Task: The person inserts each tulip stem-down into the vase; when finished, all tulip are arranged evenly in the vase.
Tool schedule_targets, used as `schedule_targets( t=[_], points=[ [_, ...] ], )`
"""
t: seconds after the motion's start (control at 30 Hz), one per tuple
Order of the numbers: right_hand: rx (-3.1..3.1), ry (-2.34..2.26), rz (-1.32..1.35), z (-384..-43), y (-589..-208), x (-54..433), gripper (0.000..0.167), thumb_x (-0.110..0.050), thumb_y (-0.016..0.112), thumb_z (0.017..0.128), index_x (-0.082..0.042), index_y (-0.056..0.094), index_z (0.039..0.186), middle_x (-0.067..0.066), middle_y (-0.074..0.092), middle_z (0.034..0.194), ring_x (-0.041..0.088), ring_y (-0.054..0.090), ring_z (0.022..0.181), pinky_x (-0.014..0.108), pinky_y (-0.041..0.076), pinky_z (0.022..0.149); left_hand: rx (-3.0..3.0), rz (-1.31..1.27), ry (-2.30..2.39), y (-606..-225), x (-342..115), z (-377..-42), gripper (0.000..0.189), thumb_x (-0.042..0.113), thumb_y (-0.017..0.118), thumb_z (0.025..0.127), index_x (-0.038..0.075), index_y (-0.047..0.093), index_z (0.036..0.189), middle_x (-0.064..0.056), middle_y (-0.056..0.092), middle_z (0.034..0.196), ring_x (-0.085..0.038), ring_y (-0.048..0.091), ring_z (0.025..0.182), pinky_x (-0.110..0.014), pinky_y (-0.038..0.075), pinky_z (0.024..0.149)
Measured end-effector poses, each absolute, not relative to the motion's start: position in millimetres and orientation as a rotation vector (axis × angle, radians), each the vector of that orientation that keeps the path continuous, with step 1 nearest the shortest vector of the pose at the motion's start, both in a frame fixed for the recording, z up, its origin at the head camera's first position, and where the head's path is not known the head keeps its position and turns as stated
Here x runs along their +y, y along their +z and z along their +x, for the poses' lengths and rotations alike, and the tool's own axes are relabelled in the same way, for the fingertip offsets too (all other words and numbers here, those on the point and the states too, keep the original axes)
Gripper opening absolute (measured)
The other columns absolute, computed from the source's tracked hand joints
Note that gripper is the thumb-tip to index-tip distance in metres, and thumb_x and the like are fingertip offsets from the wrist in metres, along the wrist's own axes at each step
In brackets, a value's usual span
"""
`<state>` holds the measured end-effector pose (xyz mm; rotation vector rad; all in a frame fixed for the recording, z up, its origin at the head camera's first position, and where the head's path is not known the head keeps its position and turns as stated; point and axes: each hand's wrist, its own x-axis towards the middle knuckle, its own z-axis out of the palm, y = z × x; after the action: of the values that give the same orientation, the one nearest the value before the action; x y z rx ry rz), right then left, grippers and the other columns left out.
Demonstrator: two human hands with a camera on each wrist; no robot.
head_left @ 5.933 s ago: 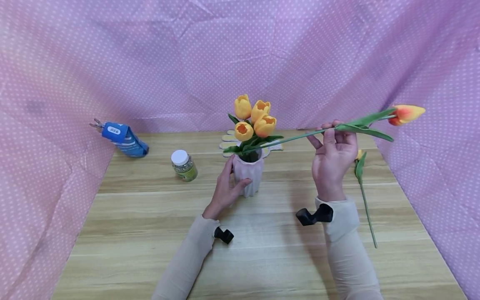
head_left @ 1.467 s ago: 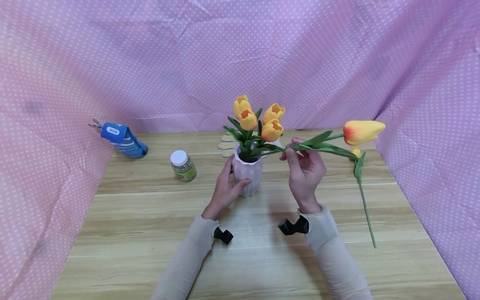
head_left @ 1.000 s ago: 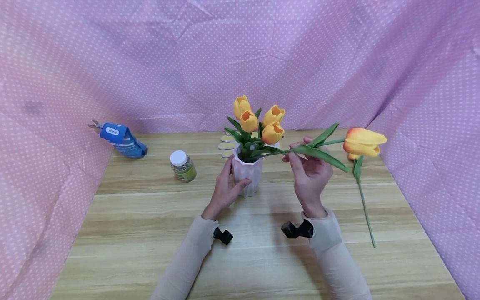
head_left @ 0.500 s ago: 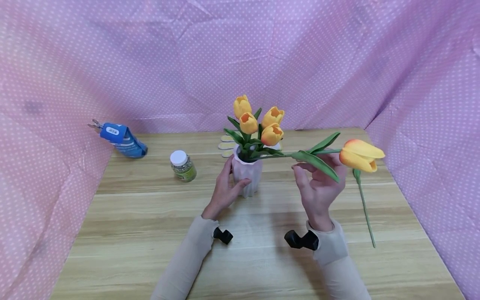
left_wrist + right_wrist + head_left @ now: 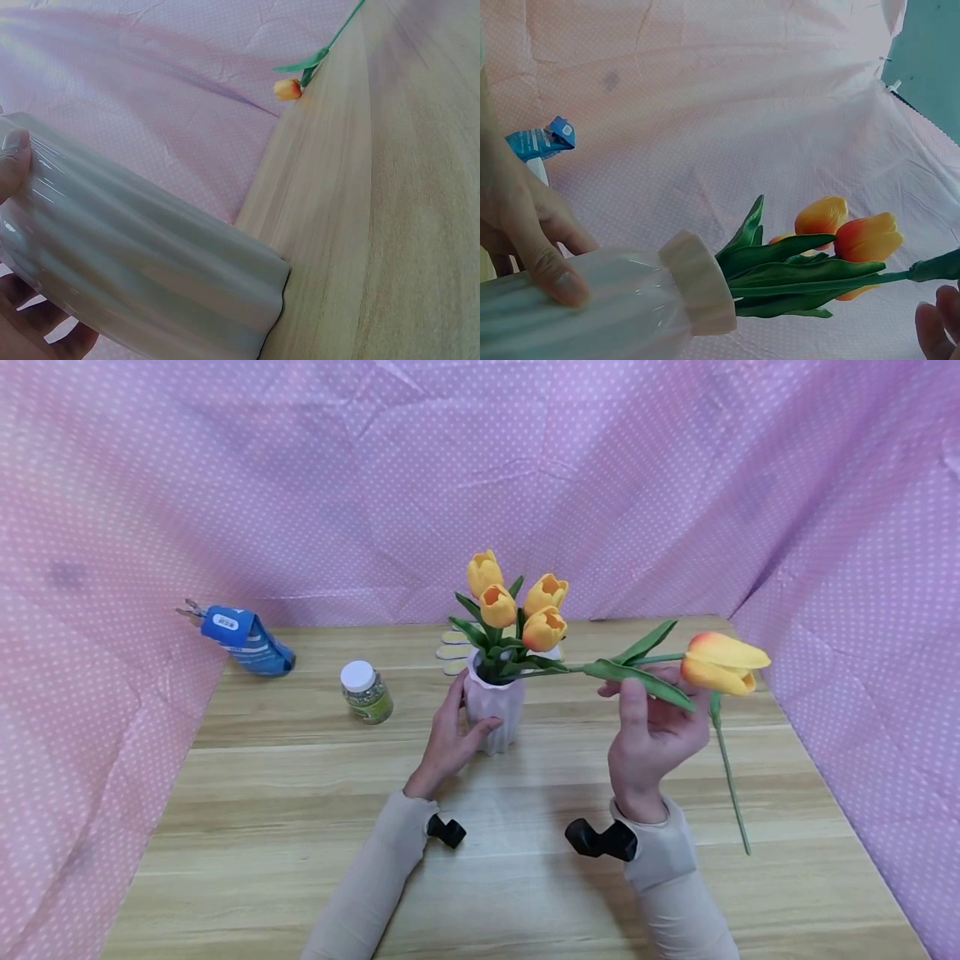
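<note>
My left hand [image 5: 450, 739] grips the side of a pale fluted vase [image 5: 501, 706], thumb across its front. Several yellow tulips [image 5: 543, 628] with green leaves stand in it. Another tulip [image 5: 723, 662], yellow with a red base, leans almost level out to the right, its stem end inside the vase mouth. My right hand [image 5: 652, 747] is under this tulip's leaves, thumb up and fingers partly hidden behind them. In the right wrist view, the fingertips [image 5: 934, 330] show just below the stem, apart from it.
One more tulip [image 5: 729, 781] lies on the table at the right, its bloom hidden behind my right hand in the head view. A white-capped jar [image 5: 367, 695] and a blue pouch [image 5: 251, 643] stand at the left. Patterned gloves [image 5: 452, 652] lie behind the vase.
The right hand brought the red-based tulip leftward, its stem end going into the vase. Its pinch has loosened and the hand has slid right toward the bloom. The left hand stays on the vase.
</note>
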<state>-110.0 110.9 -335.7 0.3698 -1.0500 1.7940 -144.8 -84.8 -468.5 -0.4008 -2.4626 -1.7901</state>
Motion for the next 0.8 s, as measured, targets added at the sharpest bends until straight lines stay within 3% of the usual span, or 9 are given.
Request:
schedule_targets(
  t=[0.13,0.4,0.57,0.8],
  points=[
    [-1.058,1.764,0.335,-111,-335,114,0.011,0.007,0.062,0.081,0.014,0.057,0.088,0.012,0.062,0.079,0.019,0.067,0.056,0.027,0.057,0.052,-2.463,-0.401,-1.794,-468,-85,-144,0.097,0.063,0.064,0.087,0.012,0.024,0.158,-0.015,0.045,0.154,-0.035,0.052,0.135,-0.055,0.043,0.114],
    [-1.049,1.832,0.37,-113,-338,115,0.011,0.017,0.056,0.081,0.017,0.06,0.092,0.014,0.061,0.084,0.022,0.07,0.06,0.031,0.059,0.055,-2.452,-0.412,-1.789,-469,-86,-145,0.095,0.06,0.066,0.087,0.011,0.025,0.158,-0.015,0.047,0.152,-0.035,0.053,0.134,-0.055,0.044,0.112],
    [-1.06,1.896,0.427,-114,-343,113,0.011,0.019,0.057,0.083,0.017,0.061,0.092,0.015,0.067,0.084,0.023,0.071,0.064,0.032,0.061,0.059,-2.439,-0.425,-1.782,-470,-85,-146,0.102,0.072,0.059,0.083,0.01,0.026,0.157,-0.015,0.048,0.152,-0.035,0.053,0.133,-0.055,0.045,0.111],
    [-1.137,1.912,0.469,-116,-346,111,0.012,0.02,0.06,0.084,0.018,0.063,0.095,0.016,0.073,0.088,0.022,0.074,0.068,0.033,0.063,0.064,-2.448,-0.415,-1.785,-469,-84,-145,0.105,0.075,0.058,0.081,0.011,0.025,0.157,-0.015,0.047,0.153,-0.035,0.052,0.134,-0.055,0.044,0.112]
  ],
)
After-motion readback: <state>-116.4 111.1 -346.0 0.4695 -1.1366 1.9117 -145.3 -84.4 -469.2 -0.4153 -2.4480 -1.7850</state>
